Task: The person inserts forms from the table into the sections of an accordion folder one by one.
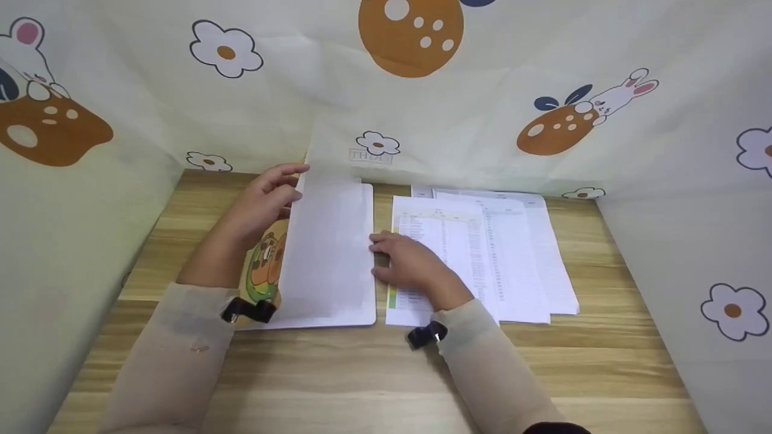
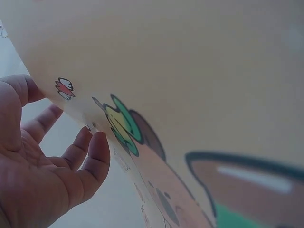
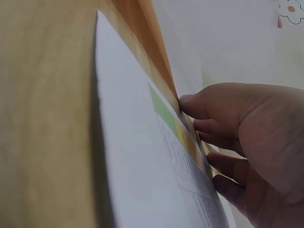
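Note:
A booklet point(image 1: 329, 253) lies on the table with its pale cover lifted on the left. Cartoon printing point(image 1: 265, 259) shows at its left side. In the left wrist view the raised cover point(image 2: 190, 85) carries cartoon animals and fills most of the picture. My left hand point(image 1: 265, 202) touches the cover's far left edge, its fingers spread and loosely bent. At the booklet's right edge rests my right hand point(image 1: 413, 259), fingertips against or very near that edge, with nothing visibly gripped. Printed sheets point(image 1: 440, 265) lie partly beneath the right hand.
More printed sheets point(image 1: 549, 259) overlap at the right. A patterned cloth point(image 1: 289, 72) rises behind and along both sides of the wooden table point(image 1: 338, 374). Small black devices point(image 1: 250, 310) sit at both wrists.

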A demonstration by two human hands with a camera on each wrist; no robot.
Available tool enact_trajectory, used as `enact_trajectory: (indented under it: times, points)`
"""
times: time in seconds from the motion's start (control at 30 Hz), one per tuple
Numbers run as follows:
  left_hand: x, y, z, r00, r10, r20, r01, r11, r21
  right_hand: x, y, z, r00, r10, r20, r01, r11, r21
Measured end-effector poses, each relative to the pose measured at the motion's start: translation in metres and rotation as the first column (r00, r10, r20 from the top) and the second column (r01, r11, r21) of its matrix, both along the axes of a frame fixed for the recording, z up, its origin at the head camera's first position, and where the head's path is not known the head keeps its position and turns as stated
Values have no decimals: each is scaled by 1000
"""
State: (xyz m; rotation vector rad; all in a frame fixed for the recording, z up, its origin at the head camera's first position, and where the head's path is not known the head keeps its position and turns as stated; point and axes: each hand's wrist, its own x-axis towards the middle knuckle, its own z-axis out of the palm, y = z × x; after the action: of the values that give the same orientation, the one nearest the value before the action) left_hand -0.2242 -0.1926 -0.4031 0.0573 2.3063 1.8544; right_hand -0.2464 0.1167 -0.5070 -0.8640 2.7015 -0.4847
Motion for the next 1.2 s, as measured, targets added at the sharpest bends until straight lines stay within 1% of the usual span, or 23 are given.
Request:
enact_trajectory:
  times: [0.2, 0.3, 0.57, 0.67, 0.77, 0.93, 1.07, 1.2]
  points:
    - [2, -4, 0, 1000, 21, 14, -23, 996, 85, 1, 2, 3, 1000, -6, -4, 5, 1000, -19]
    - [2, -5, -1, 1000, 22, 15, -24, 992, 122, 2, 2, 4, 1000, 3, -18, -4, 999, -36]
    - [2, -6, -4, 1000, -4, 25, 0, 990, 141, 1, 5, 8, 998, 25, -52, -28, 998, -59]
    - [2, -6, -6, 1000, -6, 23, 2, 986, 168, 0, 8, 10, 998, 29, -53, -34, 996, -81]
    - [1, -6, -9, 1000, -6, 13, 3, 977, 215, -2, 14, 14, 998, 26, -60, -33, 994, -106]
    - [0, -6, -13, 999, -31, 5, 29, 960, 279, -2, 29, 21, 998, -7, -69, -2, 991, -131]
    - [0, -5, -14, 999, -34, 8, 30, 950, 310, 0, 43, 25, 997, -40, -70, 30, 991, -133]
    - [0, -2, -15, 1000, -28, 4, 25, 939, 344, 1, 62, 27, 991, -124, -48, 119, 988, -95]
